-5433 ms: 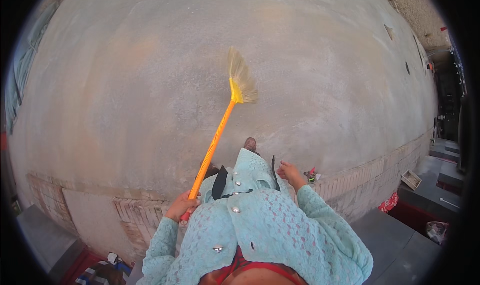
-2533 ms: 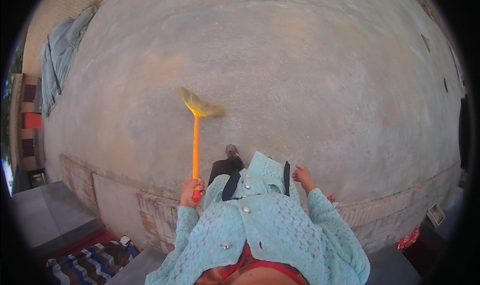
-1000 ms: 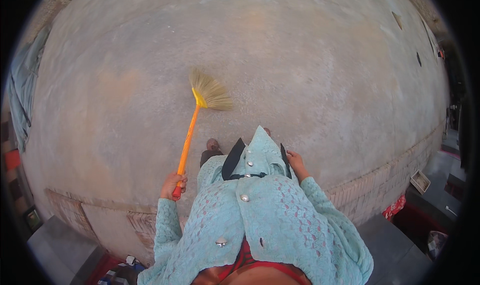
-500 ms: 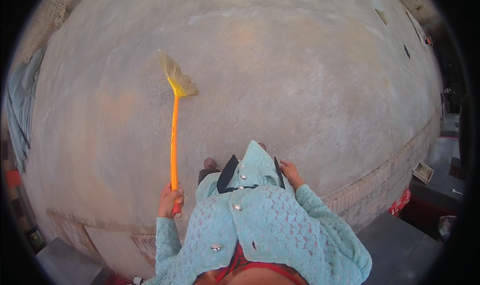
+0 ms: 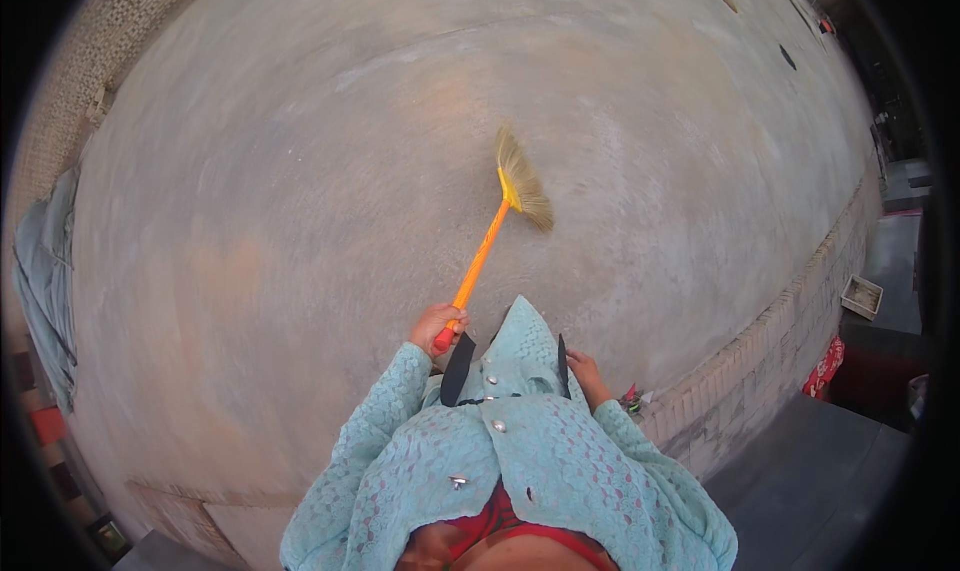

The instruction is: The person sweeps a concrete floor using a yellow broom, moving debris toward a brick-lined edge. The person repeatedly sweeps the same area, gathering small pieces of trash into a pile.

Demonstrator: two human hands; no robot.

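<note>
My left hand (image 5: 437, 328) is wrapped round the red-tipped end of an orange-handled broom (image 5: 481, 252). The broom slants up and to the right, ahead of me. Its yellow collar and fanned, straw-coloured bristles (image 5: 524, 181) rest on the grey concrete floor (image 5: 300, 301). My right hand (image 5: 587, 372) hangs beside the front of my light-blue knitted cardigan (image 5: 580, 441). Part of its fingers is hidden behind a dark strap, and I see nothing held in it.
A low brick edge (image 5: 760, 341) runs along the right. Beyond it are dark slabs (image 5: 800, 471), a small white tray (image 5: 861, 297) and a red patterned cloth (image 5: 824, 368). A grey-blue tarp (image 5: 45, 281) hangs at the left, near a brick wall (image 5: 90, 61).
My left hand has moved right and forward, swinging the broom's bristles from left of centre to right of centre. My right hand stays by the cardigan. The view has shifted slightly.
</note>
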